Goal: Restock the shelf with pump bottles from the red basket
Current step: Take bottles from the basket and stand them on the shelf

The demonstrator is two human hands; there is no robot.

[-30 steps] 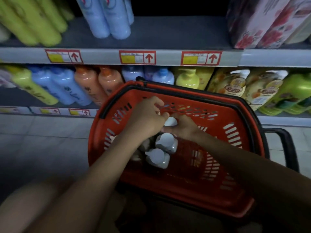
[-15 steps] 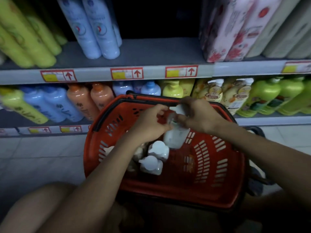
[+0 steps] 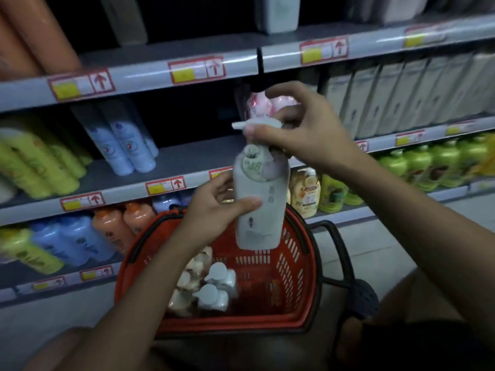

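Your left hand (image 3: pixel 214 210) has a firm grip round the white pump bottle (image 3: pixel 258 202), upright above the red basket (image 3: pixel 300 263). Your right hand (image 3: pixel 302 129) pinches its pump head (image 3: pixel 257 123); more bottles (image 3: pixel 211 287) sit inside the basket.

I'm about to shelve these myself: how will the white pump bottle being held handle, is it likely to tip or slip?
The white bottle looks tall and narrow, so it may tip if nudged on the shelf. The right hand grips its pump head while the left hand steadies the body, which suggests some weight. Its smooth plastic could be slippery.
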